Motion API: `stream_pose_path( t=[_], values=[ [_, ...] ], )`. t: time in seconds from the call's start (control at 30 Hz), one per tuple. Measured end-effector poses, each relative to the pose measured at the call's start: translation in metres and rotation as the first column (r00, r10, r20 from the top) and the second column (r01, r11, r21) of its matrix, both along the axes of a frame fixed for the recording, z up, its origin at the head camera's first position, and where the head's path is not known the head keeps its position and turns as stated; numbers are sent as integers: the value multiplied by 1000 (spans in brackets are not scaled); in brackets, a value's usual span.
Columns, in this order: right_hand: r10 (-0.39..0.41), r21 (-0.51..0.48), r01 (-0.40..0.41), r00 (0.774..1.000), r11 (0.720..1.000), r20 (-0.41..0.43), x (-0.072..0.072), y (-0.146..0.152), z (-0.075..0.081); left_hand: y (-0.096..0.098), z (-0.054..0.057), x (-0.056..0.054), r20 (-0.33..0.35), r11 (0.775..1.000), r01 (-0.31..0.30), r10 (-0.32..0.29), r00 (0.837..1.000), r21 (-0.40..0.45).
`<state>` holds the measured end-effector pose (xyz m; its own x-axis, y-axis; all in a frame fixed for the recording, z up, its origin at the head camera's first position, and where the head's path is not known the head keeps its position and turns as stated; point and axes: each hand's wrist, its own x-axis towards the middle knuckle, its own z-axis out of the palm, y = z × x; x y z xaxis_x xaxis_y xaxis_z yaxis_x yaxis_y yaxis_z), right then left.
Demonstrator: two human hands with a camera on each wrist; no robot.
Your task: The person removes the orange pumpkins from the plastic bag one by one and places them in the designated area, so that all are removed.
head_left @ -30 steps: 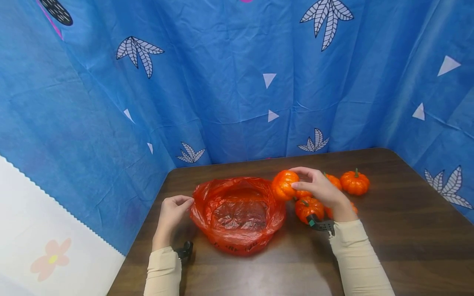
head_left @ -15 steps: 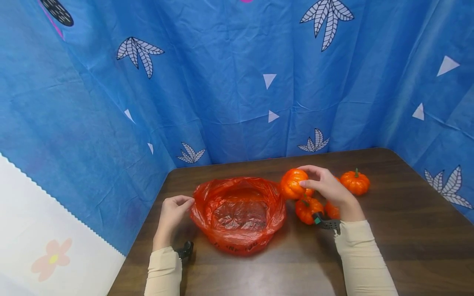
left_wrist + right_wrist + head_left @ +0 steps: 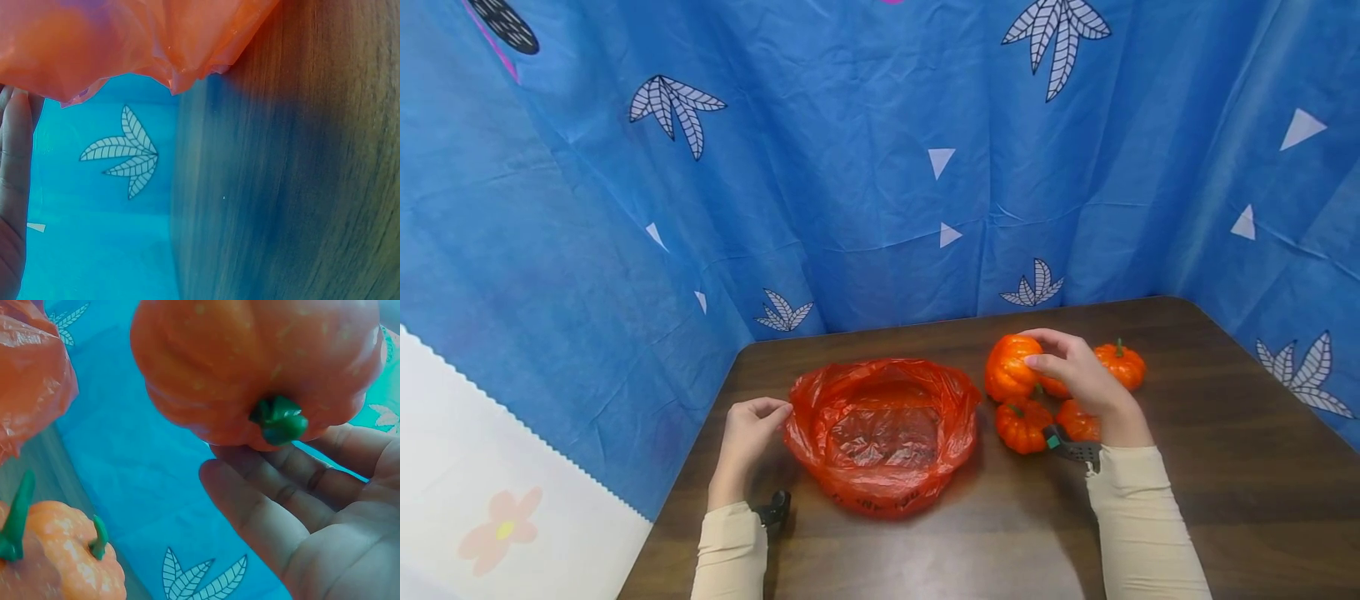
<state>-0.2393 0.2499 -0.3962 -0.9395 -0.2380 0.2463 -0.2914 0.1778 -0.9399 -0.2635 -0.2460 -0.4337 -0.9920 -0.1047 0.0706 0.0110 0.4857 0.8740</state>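
A thin red plastic bag (image 3: 880,492) stands on the table with its mouth spread wide. My left hand (image 3: 748,437) pinches the bag's left rim between thumb and fingertips; in the left wrist view the bag's edge (image 3: 175,50) hangs by the fingers. Right of the bag, my right hand (image 3: 1082,379) holds a small orange pumpkin (image 3: 1009,369) between thumb and fingers, above other pumpkins. The right wrist view shows this pumpkin's green stem (image 3: 281,422) facing the camera. One pumpkin (image 3: 1024,427) sits just below the held one.
More orange pumpkins lie around the right hand: one beside the wrist (image 3: 1078,419) and one behind it (image 3: 1122,365), partly covered. A blue patterned curtain (image 3: 880,183) hangs along the table's back edge and sides. The dark wooden table (image 3: 1240,467) extends to the right.
My right hand has moved right with the pumpkin, from over the bag's right rim to above the other pumpkins. The left hand and bag have stayed in place.
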Motion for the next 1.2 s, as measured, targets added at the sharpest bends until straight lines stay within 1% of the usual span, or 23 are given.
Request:
stream_pose_path(
  t=[0.3,0.5,0.7,0.9,1.03,1.2],
  values=[
    [-29,-30,32,997,999,72,2,9,0,1,1,1,-17,1000,1,-1,1000,6],
    [-13,-75,18,998,997,62,2,14,-1,2,1,1,-16,1000,0,0,1000,2],
    [-9,-41,11,999,999,52,3,20,-4,2,1,1,3,1000,-2,2,1000,-5],
    [38,-78,-32,996,996,75,3,22,-3,1,-1,0,23,1000,-4,4,1000,-6],
    [18,-42,-14,996,999,84,5,24,-3,1,-2,0,20,1000,-4,4,1000,-2],
    [-31,14,30,996,999,85,7,29,-5,1,-1,-1,9,1000,4,-4,1000,1]
  ],
)
